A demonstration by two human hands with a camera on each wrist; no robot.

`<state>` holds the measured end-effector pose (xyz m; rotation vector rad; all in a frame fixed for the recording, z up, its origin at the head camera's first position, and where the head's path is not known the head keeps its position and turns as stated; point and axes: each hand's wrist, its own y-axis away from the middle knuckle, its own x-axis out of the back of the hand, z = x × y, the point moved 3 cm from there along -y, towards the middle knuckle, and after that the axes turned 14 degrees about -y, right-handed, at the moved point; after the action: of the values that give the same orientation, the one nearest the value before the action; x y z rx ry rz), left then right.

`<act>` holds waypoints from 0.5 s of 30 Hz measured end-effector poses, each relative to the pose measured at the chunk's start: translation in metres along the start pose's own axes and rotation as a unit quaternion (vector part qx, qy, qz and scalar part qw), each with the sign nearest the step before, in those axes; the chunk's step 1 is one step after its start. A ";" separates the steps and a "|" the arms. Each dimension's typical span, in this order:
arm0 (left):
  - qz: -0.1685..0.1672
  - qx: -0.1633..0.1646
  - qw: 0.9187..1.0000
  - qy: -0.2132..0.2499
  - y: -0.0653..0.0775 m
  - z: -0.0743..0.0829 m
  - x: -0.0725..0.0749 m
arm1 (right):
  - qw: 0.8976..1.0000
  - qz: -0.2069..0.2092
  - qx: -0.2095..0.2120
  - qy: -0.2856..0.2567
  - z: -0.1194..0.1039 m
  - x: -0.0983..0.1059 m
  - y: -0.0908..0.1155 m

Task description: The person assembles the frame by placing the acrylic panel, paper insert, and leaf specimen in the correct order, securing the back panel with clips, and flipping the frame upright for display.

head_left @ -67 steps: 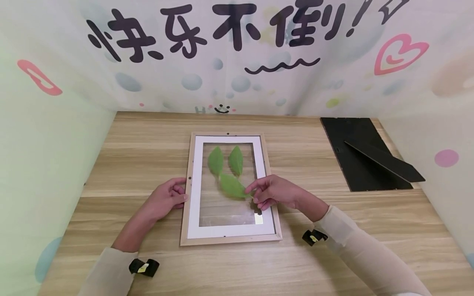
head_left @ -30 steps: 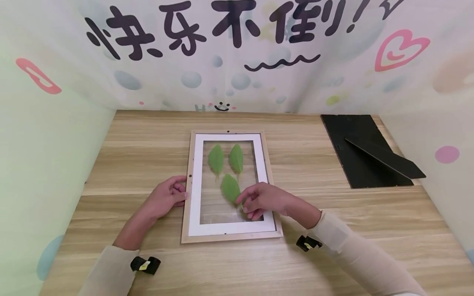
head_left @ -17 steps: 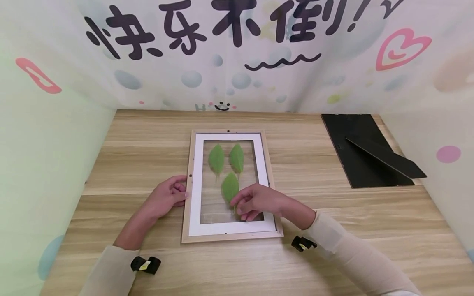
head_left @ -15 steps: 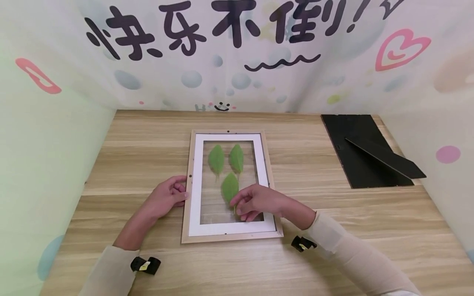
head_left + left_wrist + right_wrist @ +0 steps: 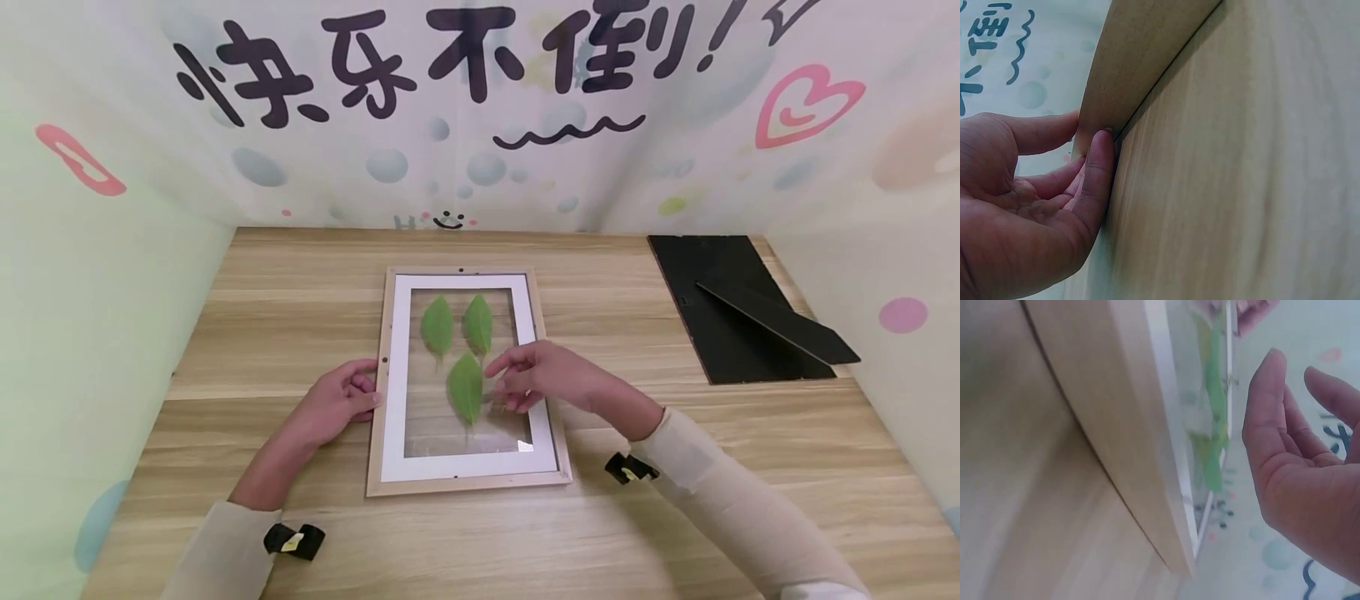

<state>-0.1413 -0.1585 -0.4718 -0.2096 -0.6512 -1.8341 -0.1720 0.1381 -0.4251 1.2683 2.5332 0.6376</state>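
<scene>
A light wooden picture frame (image 5: 468,488) with a white mat and clear pane lies on the table. Three green leaves sit on the pane: an upper left leaf (image 5: 437,327), an upper right leaf (image 5: 477,323) and a lower leaf (image 5: 466,388). My left hand (image 5: 333,402) rests against the frame's left side; in the left wrist view its thumb and fingertips touch the wooden edge. Over the right part of the pane hovers my right hand (image 5: 547,377), just right of the lower leaf. Its loosely bent fingers (image 5: 1266,394) hold nothing in the right wrist view.
At the back right of the wood-grain table (image 5: 300,283) lies a black backing board (image 5: 701,267) with its stand leg (image 5: 780,321) sticking out. A printed cloth wall (image 5: 315,167) encloses the back and sides.
The lower leaf has turned from slanting to upright, below the other two. My right hand has let go of its stem and moved up and right. The left hand has stayed put.
</scene>
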 end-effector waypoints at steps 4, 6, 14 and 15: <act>-0.001 0.000 1.000 0.000 0.000 0.000 -0.001 | 0.999 0.038 0.013 0.005 -0.008 0.020 0.004; -0.001 0.002 1.000 -0.001 0.000 0.000 -0.001 | 0.998 0.053 0.020 0.005 -0.012 0.030 0.007; 0.000 0.004 1.000 -0.002 0.001 0.000 0.000 | 0.991 0.127 0.045 -0.013 -0.021 0.074 0.020; 0.000 0.003 1.000 -0.002 0.001 0.001 -0.001 | 0.989 0.138 0.046 -0.017 -0.020 0.080 0.022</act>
<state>-0.1406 -0.1579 -0.4713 -0.2086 -0.6603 -1.8324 -0.2125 0.2085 -0.3987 1.6660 2.4049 0.5510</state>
